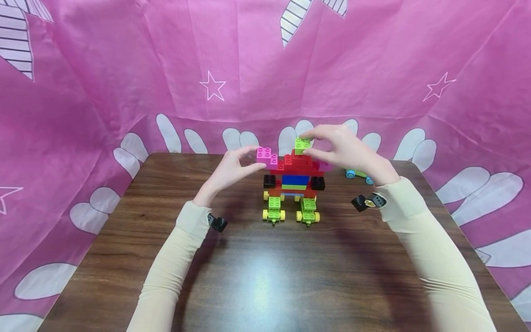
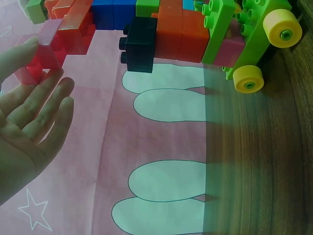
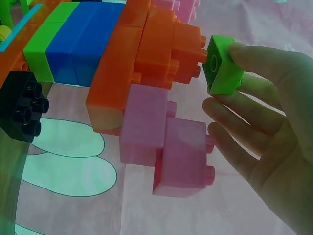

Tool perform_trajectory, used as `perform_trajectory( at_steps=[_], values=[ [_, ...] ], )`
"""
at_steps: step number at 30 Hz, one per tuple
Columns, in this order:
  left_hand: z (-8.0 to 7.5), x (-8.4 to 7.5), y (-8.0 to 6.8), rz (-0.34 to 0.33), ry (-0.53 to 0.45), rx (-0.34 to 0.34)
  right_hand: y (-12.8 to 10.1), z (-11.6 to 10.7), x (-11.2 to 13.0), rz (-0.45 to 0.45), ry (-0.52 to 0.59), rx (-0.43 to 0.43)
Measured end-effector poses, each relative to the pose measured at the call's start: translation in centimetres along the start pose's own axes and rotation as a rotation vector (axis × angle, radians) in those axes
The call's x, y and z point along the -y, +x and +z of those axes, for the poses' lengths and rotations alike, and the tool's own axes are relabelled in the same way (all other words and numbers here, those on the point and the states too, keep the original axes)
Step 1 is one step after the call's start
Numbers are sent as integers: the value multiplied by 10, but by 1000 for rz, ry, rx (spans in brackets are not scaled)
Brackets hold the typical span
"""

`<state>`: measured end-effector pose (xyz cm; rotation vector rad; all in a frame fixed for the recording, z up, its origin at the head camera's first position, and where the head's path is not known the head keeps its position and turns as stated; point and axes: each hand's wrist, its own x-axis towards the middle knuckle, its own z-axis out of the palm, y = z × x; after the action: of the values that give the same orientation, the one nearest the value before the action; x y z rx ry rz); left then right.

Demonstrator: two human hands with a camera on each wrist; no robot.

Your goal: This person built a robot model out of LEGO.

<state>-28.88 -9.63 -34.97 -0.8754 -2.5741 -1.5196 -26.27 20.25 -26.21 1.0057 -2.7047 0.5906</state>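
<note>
A toy-brick figure stands on the table, with a stepped red top (image 1: 299, 162), blue bricks (image 1: 295, 180) in its middle and a black brick (image 1: 269, 181) at each side. Below are green wheeled bases (image 1: 274, 210) with yellow wheels. My right hand (image 1: 344, 148) pinches a small green brick (image 3: 227, 73) between thumb and fingers, its hollow underside facing the red studs across a narrow gap. At the figure's left end, my left hand (image 1: 230, 171) holds the stepped pink bricks (image 1: 264, 157) between thumb and fingers. More pink bricks (image 3: 183, 156) form the right end.
Behind my right forearm, a green piece with blue wheels (image 1: 350, 174) sits on the brown wooden table (image 1: 265, 267), partly hidden. Pink cloth (image 1: 265, 60) with stars and white shapes hangs around the back and sides. A black wrist camera (image 1: 217, 223) juts from my left cuff.
</note>
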Motion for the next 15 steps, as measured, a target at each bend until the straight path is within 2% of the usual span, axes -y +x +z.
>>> perform_trajectory(
  at_steps=[15],
  values=[
    [0,2,1,10,-2,-6,3,8,-3,-67,7,-9]
  ],
)
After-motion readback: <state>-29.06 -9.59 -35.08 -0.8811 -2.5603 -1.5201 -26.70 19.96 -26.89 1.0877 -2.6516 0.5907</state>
